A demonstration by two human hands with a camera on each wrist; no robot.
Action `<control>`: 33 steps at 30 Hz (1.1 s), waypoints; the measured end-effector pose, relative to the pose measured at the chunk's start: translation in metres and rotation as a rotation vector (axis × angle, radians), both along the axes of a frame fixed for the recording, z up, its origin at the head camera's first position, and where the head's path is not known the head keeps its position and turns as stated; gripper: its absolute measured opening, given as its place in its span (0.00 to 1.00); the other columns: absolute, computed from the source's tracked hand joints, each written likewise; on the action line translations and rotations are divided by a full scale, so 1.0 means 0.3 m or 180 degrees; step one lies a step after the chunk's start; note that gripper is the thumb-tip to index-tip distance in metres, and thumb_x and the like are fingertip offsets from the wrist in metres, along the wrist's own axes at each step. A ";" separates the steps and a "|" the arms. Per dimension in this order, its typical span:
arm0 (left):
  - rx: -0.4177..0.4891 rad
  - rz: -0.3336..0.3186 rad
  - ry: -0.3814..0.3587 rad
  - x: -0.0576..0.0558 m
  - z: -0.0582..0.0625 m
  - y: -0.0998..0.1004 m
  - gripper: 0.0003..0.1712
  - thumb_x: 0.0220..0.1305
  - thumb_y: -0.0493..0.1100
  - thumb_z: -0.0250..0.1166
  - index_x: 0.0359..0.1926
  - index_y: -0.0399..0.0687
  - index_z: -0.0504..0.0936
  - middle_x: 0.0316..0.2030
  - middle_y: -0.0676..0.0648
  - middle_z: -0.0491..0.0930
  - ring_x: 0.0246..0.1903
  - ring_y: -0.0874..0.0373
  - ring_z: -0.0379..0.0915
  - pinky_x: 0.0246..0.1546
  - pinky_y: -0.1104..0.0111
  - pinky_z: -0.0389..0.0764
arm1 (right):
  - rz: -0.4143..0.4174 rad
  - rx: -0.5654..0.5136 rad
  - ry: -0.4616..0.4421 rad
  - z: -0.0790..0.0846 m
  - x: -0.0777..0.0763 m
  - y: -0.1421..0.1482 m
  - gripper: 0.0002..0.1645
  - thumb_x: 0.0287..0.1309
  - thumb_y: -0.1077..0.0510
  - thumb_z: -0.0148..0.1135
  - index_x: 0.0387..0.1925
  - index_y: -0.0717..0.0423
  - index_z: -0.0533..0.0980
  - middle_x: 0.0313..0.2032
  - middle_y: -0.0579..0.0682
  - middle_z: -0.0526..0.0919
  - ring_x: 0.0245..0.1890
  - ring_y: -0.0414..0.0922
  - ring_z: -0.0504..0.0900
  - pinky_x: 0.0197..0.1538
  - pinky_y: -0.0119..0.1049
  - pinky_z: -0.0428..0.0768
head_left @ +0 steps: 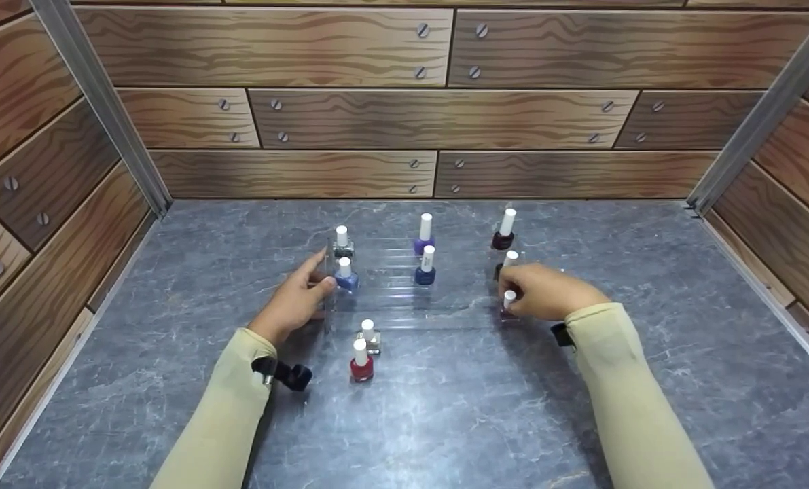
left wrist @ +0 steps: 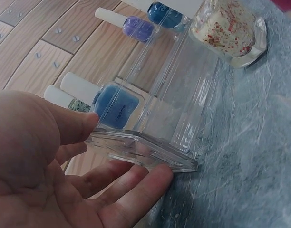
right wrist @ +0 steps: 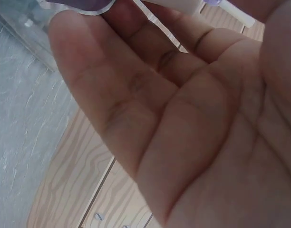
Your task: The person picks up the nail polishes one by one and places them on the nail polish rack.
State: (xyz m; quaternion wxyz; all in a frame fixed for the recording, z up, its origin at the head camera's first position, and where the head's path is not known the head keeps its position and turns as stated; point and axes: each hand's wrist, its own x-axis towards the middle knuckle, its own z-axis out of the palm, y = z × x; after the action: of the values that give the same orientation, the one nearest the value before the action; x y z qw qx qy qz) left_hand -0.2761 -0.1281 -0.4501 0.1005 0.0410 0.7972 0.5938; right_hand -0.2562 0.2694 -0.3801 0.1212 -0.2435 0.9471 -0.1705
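A clear stepped acrylic rack (head_left: 394,314) stands mid-table with white-capped nail polish bottles on its tiers. At its left end my left hand (head_left: 291,302) grips the end panel, thumb at the top edge beside a light blue polish (left wrist: 118,107) and fingers along the outside. My right hand (head_left: 547,291) pinches a dark purple nail polish bottle (head_left: 508,311) at the front right of the rack; in the right wrist view its base (right wrist: 83,4) shows at the fingertips. Another dark bottle's white cap (head_left: 511,257) rises just behind that hand, its body partly hidden.
A red polish (head_left: 361,367) and a glitter polish (head_left: 370,339) stand on the grey marbled table in front of the rack. On the rack are a navy polish (head_left: 425,274), a purple one (head_left: 424,243), a dark red one (head_left: 503,239) and a dark glitter one (head_left: 343,248). Wood-patterned walls enclose the table.
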 end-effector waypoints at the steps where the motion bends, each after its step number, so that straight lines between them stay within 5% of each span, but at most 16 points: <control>1: 0.0019 -0.0003 -0.0005 0.000 0.000 0.000 0.39 0.79 0.40 0.56 0.83 0.57 0.51 0.62 0.33 0.72 0.59 0.39 0.75 0.57 0.49 0.83 | 0.0003 0.0001 0.0004 0.000 0.001 0.000 0.09 0.55 0.70 0.65 0.35 0.55 0.77 0.33 0.48 0.80 0.34 0.45 0.75 0.39 0.41 0.77; 20: 0.0108 -0.0025 -0.0063 0.001 -0.004 0.000 0.39 0.79 0.40 0.56 0.83 0.56 0.50 0.64 0.33 0.69 0.63 0.37 0.71 0.55 0.50 0.85 | -0.0164 -0.0012 -0.0093 0.029 0.022 0.002 0.05 0.61 0.58 0.67 0.39 0.54 0.81 0.37 0.48 0.83 0.36 0.44 0.76 0.40 0.42 0.78; 26: 0.0084 -0.0012 -0.0039 0.003 -0.004 0.002 0.38 0.79 0.40 0.56 0.83 0.54 0.50 0.64 0.32 0.69 0.62 0.37 0.72 0.54 0.50 0.85 | -0.0127 -0.0243 0.0437 0.051 0.033 -0.024 0.05 0.64 0.59 0.66 0.40 0.56 0.80 0.37 0.47 0.85 0.39 0.45 0.82 0.49 0.48 0.84; 33: 0.0012 -0.0016 0.0001 -0.002 -0.004 0.002 0.38 0.79 0.40 0.56 0.83 0.54 0.51 0.64 0.32 0.70 0.61 0.38 0.74 0.54 0.51 0.85 | 0.0114 -0.0391 0.0910 0.066 0.048 -0.064 0.03 0.66 0.58 0.65 0.39 0.53 0.81 0.33 0.43 0.83 0.34 0.40 0.80 0.42 0.40 0.84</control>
State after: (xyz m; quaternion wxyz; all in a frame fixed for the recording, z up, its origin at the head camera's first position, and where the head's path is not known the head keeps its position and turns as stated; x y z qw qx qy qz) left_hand -0.2766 -0.1274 -0.4513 0.1018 0.0432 0.7960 0.5951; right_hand -0.2418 0.2504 -0.3602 -0.0269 -0.2891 0.9379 -0.1896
